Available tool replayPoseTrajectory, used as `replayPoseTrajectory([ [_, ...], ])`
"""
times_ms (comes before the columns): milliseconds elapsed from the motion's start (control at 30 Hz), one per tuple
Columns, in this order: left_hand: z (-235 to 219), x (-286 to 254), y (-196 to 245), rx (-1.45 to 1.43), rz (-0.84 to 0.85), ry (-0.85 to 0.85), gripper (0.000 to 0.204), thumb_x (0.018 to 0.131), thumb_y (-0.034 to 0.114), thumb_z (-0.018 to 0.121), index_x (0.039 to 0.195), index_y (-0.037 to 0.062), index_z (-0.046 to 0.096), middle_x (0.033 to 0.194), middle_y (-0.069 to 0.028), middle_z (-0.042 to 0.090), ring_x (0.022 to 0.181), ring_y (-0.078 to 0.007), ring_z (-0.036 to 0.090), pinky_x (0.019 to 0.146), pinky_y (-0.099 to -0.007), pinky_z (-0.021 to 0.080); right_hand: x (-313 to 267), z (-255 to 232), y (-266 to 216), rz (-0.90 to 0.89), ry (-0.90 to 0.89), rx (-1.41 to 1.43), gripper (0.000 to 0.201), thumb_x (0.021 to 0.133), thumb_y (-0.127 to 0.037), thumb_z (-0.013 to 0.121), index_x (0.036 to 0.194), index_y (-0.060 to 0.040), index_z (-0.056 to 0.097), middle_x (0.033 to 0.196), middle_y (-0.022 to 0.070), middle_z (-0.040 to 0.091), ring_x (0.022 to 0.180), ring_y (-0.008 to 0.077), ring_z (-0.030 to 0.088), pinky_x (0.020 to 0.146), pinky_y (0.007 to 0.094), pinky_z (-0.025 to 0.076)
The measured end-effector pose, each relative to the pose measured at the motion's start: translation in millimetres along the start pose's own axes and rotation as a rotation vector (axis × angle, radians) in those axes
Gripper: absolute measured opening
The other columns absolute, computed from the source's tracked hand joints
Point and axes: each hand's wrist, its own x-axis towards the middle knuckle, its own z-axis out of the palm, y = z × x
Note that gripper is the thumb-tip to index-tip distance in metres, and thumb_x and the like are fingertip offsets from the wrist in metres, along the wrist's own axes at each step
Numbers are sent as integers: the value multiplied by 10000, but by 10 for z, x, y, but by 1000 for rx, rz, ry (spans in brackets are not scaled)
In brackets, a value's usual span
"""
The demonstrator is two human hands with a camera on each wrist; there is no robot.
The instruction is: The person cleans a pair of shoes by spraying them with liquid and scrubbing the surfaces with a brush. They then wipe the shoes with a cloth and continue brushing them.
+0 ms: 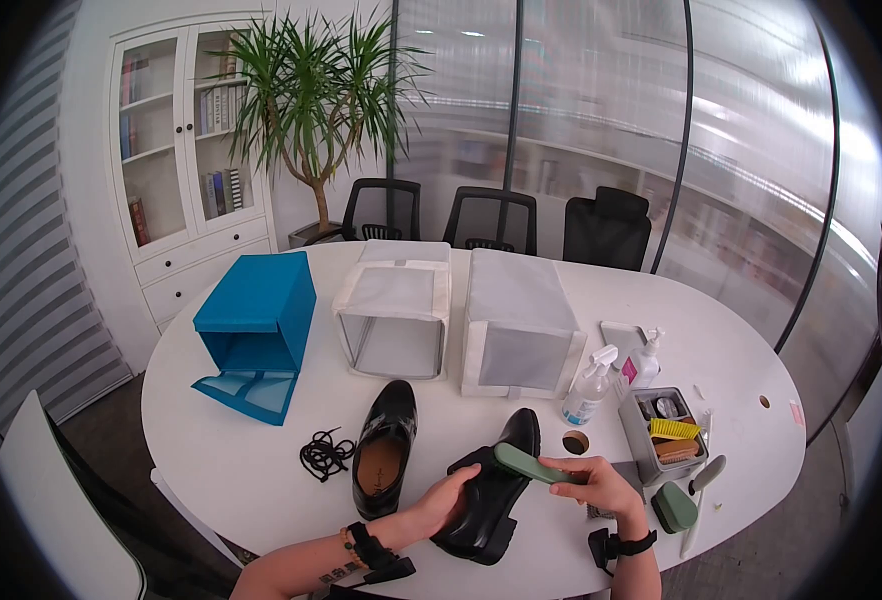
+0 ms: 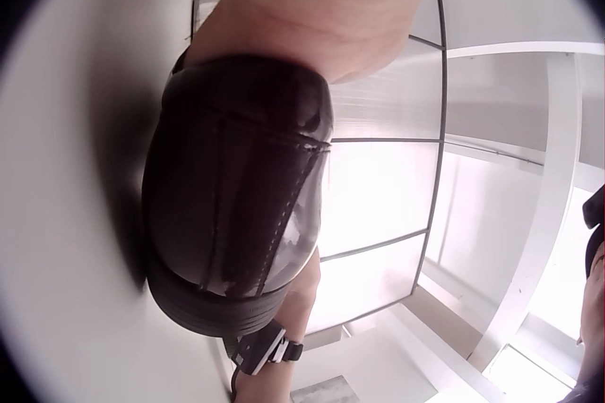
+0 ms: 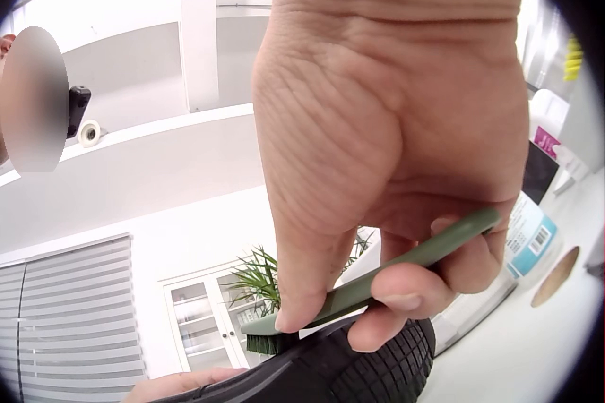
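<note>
A black leather shoe (image 1: 481, 510) lies tipped on its side at the table's near edge, its sole turned toward the right. My left hand (image 1: 449, 497) grips it around the opening; in the left wrist view the shoe's heel (image 2: 236, 176) fills the middle. Between thumb and fingers, my right hand (image 1: 601, 487) holds a green-handled shoe brush (image 1: 526, 462). Its dark bristles (image 3: 267, 342) are right at the shoe's edge in the right wrist view, beside the ridged sole (image 3: 364, 370). The matching shoe (image 1: 386, 455) stands upright to the left, near a bunch of black shoelaces (image 1: 326, 455).
A blue fabric box (image 1: 253, 290) and two pale boxes (image 1: 396, 280) stand behind. At the right are a spray bottle (image 1: 586, 392), a pump bottle (image 1: 643, 365), a grey caddy (image 1: 651, 465) with a yellow-bristled brush (image 1: 674, 430), and a green block-shaped thing (image 1: 674, 507).
</note>
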Motion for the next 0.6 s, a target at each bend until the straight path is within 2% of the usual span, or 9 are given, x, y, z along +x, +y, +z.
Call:
replayPoseTrajectory([
  [600, -4, 11, -11, -7, 20, -2, 516, 1084, 349, 443, 1434, -30, 438, 1356, -151, 604, 1198, -222, 628, 1071, -358, 496, -1, 5, 8, 9, 2, -1, 481, 904, -94, 785, 1366, -158, 666, 770, -48, 624, 570, 28, 431, 513, 215, 381],
])
